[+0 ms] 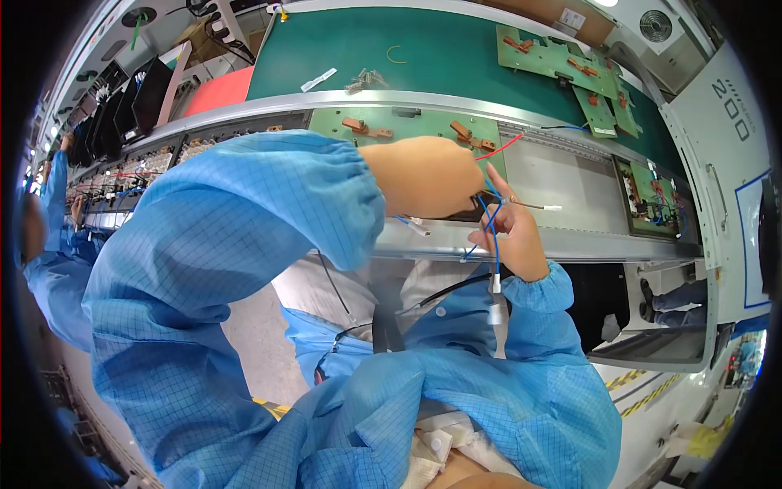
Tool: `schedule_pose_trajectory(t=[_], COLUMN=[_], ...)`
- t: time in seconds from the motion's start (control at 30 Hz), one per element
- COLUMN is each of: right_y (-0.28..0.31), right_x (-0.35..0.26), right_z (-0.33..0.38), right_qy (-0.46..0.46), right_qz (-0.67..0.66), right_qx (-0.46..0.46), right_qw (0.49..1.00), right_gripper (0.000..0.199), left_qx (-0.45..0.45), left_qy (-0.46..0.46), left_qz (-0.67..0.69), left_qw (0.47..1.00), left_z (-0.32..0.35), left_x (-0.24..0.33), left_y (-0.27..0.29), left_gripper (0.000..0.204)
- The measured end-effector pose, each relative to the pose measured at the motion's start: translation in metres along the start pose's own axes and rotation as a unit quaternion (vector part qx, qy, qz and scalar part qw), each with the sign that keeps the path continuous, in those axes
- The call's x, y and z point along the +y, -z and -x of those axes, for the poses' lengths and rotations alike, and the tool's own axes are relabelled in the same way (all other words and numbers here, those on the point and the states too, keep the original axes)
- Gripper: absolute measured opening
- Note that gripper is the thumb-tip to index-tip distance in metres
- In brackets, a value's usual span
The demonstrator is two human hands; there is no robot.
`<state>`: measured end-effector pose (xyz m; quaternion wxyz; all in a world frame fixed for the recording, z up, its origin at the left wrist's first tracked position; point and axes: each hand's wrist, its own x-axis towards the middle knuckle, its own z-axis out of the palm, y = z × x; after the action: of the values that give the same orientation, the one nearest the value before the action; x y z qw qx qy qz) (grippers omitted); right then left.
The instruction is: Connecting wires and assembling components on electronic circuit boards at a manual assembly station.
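Note:
My left hand (pixel 428 175) reaches across from the left, bent at the wrist, over the near edge of a green fixture plate (pixel 407 122) with brown clamps. Its fingers are hidden behind the hand. Close on its right, my right hand (pixel 519 236) has curled fingers around blue wires (pixel 494 224), with one finger pointing up. These wires hang down to a white connector (pixel 495 283) and a larger white plug (pixel 495 314). A red wire (pixel 507 148) sticks out beyond my left hand. A brown lead ends in another white connector (pixel 552 208).
Behind the metal rail (pixel 391 98), a green belt (pixel 440 45) carries a small pile of screws (pixel 366 79) and more fixture plates (pixel 550 61). A framed circuit board (pixel 652 198) sits at right. Another person's blue sleeve (pixel 57 204) shows at far left.

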<state>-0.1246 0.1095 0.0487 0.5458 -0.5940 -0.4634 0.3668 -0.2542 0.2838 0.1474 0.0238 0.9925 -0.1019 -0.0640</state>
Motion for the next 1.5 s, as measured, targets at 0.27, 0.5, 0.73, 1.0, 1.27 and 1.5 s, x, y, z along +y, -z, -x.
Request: schedule_pose_trajectory(t=[0.27,0.5,0.73,1.0,1.27,1.5], right_y=[0.009,0.014,0.006,0.000,-0.008,-0.011], right_x=[-0.021,-0.038,-0.033,-0.018,0.003,0.006], right_z=[-0.038,-0.073,-0.101,-0.114,-0.133,-0.125], right_qy=[0.050,0.106,0.220,0.207,0.217,0.210], right_qz=[0.190,0.257,0.328,0.314,0.357,0.132], right_qx=[0.047,0.031,0.036,0.072,0.165,0.116], right_qw=[0.979,0.960,0.918,0.924,0.893,0.962], right_gripper=[0.081,0.033,0.025,0.022,0.020,0.032], left_qx=[0.063,0.108,0.054,0.071,0.031,0.042], left_qy=[0.027,0.087,0.134,0.182,0.027,0.103], left_qz=[0.193,0.256,0.144,0.088,0.293,0.401], left_qw=[0.979,0.957,0.979,0.977,0.955,0.909], left_z=[0.003,0.000,-0.010,-0.008,-0.007,-0.025], left_x=[-0.028,-0.038,-0.047,-0.045,-0.068,-0.061], left_y=[0.019,0.017,0.010,0.020,0.039,0.039], left_gripper=[0.022,0.022,0.021,0.036,0.047,0.032])
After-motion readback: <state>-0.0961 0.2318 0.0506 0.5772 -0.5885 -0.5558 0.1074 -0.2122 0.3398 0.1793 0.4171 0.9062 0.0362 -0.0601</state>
